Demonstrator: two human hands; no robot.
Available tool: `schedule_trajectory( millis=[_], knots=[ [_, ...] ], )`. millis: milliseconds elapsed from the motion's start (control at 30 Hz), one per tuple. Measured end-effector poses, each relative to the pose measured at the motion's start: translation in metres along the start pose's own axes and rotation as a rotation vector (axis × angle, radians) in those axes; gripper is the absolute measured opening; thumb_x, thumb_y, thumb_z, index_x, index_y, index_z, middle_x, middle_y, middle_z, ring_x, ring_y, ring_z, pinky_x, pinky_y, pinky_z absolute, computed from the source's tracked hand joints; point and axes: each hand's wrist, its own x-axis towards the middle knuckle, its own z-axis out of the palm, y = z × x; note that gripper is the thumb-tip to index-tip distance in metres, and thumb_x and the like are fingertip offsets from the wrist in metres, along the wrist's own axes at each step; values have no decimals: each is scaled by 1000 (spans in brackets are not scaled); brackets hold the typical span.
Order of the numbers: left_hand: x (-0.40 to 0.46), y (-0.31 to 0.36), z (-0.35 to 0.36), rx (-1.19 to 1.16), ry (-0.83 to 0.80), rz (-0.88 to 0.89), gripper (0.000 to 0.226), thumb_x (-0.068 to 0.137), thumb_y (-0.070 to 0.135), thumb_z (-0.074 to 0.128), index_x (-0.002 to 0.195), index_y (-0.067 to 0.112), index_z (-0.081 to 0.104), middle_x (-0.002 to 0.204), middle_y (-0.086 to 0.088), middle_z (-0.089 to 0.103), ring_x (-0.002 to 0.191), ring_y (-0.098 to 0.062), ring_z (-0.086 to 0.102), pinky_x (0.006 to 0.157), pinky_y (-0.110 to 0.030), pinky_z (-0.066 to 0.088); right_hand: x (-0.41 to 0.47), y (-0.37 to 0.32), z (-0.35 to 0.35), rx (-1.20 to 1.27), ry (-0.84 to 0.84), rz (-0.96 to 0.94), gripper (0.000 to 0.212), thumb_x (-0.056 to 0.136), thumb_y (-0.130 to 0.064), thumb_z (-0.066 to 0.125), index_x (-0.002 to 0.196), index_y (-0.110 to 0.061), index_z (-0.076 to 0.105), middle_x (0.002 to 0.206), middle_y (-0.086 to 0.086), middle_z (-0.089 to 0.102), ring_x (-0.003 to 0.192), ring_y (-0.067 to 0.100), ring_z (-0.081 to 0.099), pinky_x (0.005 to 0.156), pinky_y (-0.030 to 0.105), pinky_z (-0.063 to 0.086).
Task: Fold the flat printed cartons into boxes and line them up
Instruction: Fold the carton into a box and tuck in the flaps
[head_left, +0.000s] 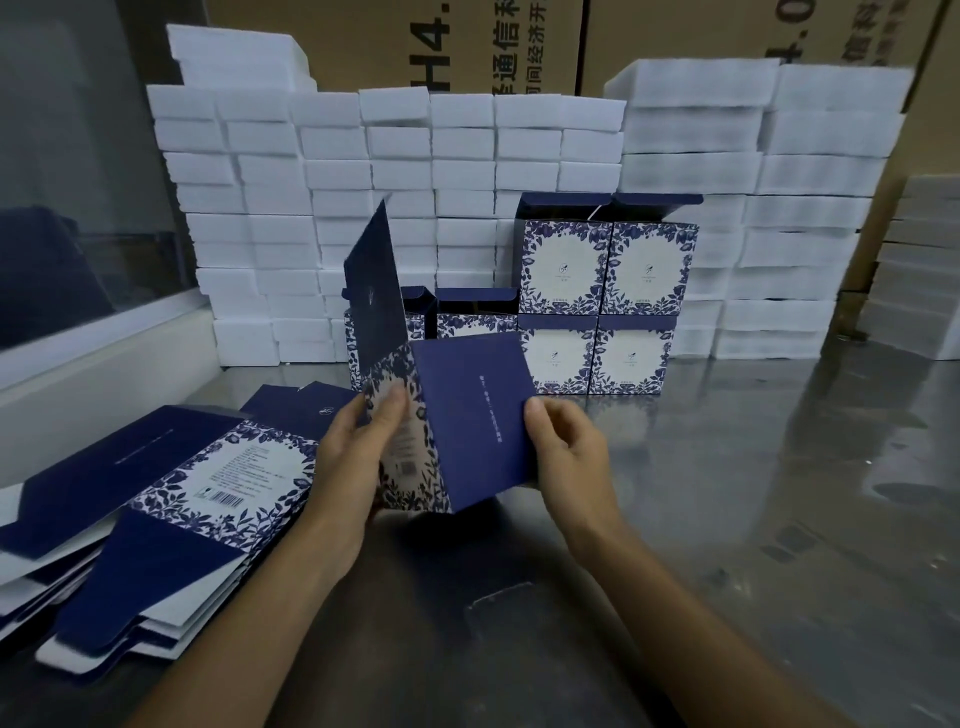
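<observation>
Both hands are holding a half-opened printed carton (457, 415) above the steel tabletop (727, 493): the left hand (358, 452) is gripping its floral panel, the right hand (566, 447) is pinching the navy panel's edge. Flat cartons (156, 509) are lying at left; folded boxes (597, 306) are standing stacked behind, before white foam blocks (363, 171).

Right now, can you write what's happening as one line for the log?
step: opening carton | left hand: grips carton | right hand: pinches its edge | folded boxes: stacked behind | flat cartons: left
</observation>
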Motion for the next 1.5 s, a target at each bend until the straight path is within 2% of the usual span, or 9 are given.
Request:
schedule_trajectory(
  millis=[200,400,500,700,867,967,1233,1400,1500],
  knots=[
    [0,1,4,-135,-47,-24,49,52,67,75,88,37,61,87,8,75,72,-8,73,61,-36,57,4,2,-3,-105,46,-8,2,98,-27,64,97,-25,65,107,1,71,107,21,66,91,50,56],
    [-2,2,7,-158,-65,-36,45,49,71,73,74,37,59,85,7,73,72,-9,71,67,-39,59,-2,-1,0,21,-185,56,53,88,-74,50,116,-33,71,111,-15,75,104,-1,68,89,29,52],
    [-3,2,7,-144,-69,-16,43,58,64,77,77,31,59,82,7,71,68,-7,69,54,-30,55,-3,-3,2,71,-213,117,71,74,-86,46,120,-35,66,116,-16,73,108,2,67,97,37,50],
    [-5,0,12,-46,-116,4,21,72,46,69,66,27,60,65,10,64,54,-5,60,64,-33,45,0,-1,2,117,-42,92,46,74,-61,61,100,-24,64,102,-3,73,96,14,69,89,36,53],
    [-11,0,18,-79,-264,-141,44,70,57,70,105,31,71,102,3,74,90,-16,72,88,-50,55,0,-1,-1,220,25,-57,35,77,-55,63,93,-24,65,84,-15,72,79,2,66,70,18,52],
    [-11,5,13,-81,-349,-286,79,56,62,76,118,14,62,84,-5,56,96,-27,69,92,-58,51,0,-3,-2,258,78,-162,48,70,-60,65,97,-19,65,88,-13,72,82,2,66,71,15,50],
    [-14,-3,13,-201,-415,-232,55,62,46,75,111,19,74,121,-16,67,115,-33,63,100,-54,49,0,-5,2,139,134,-49,93,58,-78,65,137,-34,44,144,0,49,132,17,51,110,44,45],
    [-21,-11,30,-170,-358,-112,50,64,43,73,110,24,74,115,-7,71,108,-22,65,98,-45,49,-7,-6,16,339,-36,179,109,48,-74,78,142,-51,28,128,-16,63,102,3,70,70,34,62],
    [-19,-10,28,-197,-279,-74,51,62,42,76,110,21,74,117,-10,71,112,-25,65,95,-42,50,-12,2,26,378,-192,254,108,50,-66,86,139,-61,25,123,-12,71,105,13,72,85,47,59]
  ],
)
